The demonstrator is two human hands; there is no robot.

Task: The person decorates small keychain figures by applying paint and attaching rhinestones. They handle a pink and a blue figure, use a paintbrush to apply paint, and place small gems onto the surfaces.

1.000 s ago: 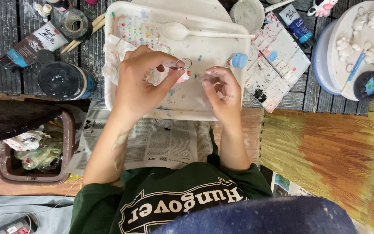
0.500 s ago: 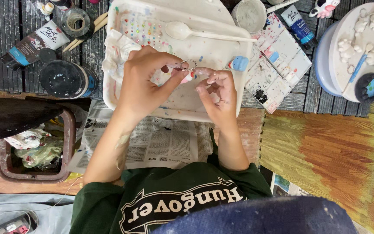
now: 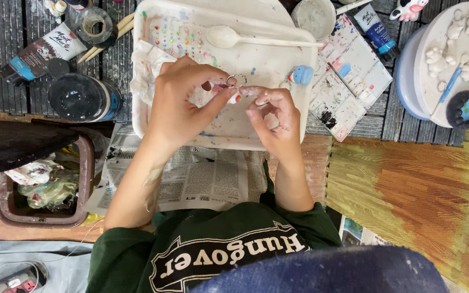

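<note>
Your left hand (image 3: 183,100) & right hand (image 3: 275,116) met over the tray (image 3: 267,130), centre-top of frame. Left fingers were pinched shut on a keyring (image 3: 235,80) w/ a small pale charm (image 3: 233,96) hanging under it. Right fingers were curled close, tips touching the charm from the right; can't tell if they gripped it. Charm's long axis ran roughly left-right btwn both hands, left hand nearer the ring. Blue figure (image 3: 302,74) sat just right of them, spoon (image 3: 229,37) above.
</note>
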